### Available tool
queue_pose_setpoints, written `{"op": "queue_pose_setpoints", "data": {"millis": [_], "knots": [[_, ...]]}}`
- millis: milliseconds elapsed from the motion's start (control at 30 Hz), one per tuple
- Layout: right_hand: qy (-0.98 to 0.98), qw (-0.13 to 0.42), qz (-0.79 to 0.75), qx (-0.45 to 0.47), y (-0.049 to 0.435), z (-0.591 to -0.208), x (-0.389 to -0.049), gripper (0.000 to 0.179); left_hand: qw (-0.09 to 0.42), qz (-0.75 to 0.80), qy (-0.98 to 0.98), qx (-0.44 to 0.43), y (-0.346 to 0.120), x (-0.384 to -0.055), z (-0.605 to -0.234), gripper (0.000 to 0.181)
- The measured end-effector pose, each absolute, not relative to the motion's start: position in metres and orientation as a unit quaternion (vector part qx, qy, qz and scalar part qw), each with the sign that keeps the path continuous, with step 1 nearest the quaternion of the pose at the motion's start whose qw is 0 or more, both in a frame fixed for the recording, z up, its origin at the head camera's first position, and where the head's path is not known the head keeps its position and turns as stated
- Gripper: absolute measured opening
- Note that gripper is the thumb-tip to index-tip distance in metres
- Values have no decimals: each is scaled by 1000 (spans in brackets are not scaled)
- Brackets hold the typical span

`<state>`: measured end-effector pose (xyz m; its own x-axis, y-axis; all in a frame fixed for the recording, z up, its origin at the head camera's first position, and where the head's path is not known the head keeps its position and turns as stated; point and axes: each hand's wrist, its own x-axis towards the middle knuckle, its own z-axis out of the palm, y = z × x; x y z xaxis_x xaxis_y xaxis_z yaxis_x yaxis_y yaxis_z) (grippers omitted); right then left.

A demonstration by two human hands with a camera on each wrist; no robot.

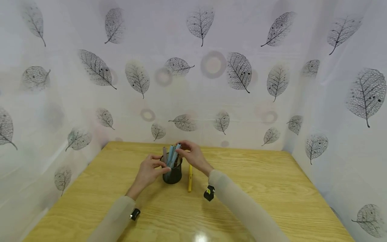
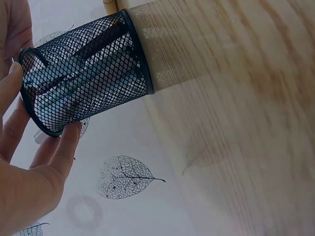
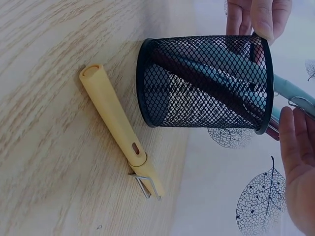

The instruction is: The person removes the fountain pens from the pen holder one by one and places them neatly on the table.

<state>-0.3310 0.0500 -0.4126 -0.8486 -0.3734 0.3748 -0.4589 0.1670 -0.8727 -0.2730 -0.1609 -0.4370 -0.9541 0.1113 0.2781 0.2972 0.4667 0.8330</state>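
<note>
A black mesh pen holder (image 1: 172, 177) stands upright on the wooden table with several pens in it. My left hand (image 1: 148, 170) grips its rim from the left, thumb at the near side, as the left wrist view also shows. At the top right of the holder, my right hand (image 1: 195, 157) pinches the upper end of a light blue pen (image 1: 174, 158), whose lower part is inside the mesh. Beside it lean another blue pen (image 1: 170, 152) and a mauve one (image 1: 164, 153). A yellow pen (image 3: 115, 115) with a wire clip lies on the table, right of the holder.
The wooden table (image 1: 257, 188) reaches back to a pale curtain (image 1: 193, 101) printed with leaves, which also hangs at both sides. Small black devices are strapped at the left wrist (image 1: 135, 214) and right wrist (image 1: 209, 193).
</note>
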Motion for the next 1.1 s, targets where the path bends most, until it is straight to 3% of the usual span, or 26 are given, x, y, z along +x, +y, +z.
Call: {"op": "queue_pose_setpoints", "data": {"millis": [333, 500, 800, 1100], "knots": [[-727, 35, 629, 274, 52, -386, -310, 32, 92, -502, -852, -121, -162, -273, -436, 17], [-717, 66, 643, 263, 53, -385, -310, 36, 91, -499, -853, -121, -163, -273, -437, 18], [-673, 116, 672, 287, 55, -394, -324, 15, 94, -499, -853, -120, -162, -274, -438, 18], [-673, 127, 677, 270, 59, -403, -333, 17, 94, -498, -854, -120, -161, -273, -438, 18]]}}
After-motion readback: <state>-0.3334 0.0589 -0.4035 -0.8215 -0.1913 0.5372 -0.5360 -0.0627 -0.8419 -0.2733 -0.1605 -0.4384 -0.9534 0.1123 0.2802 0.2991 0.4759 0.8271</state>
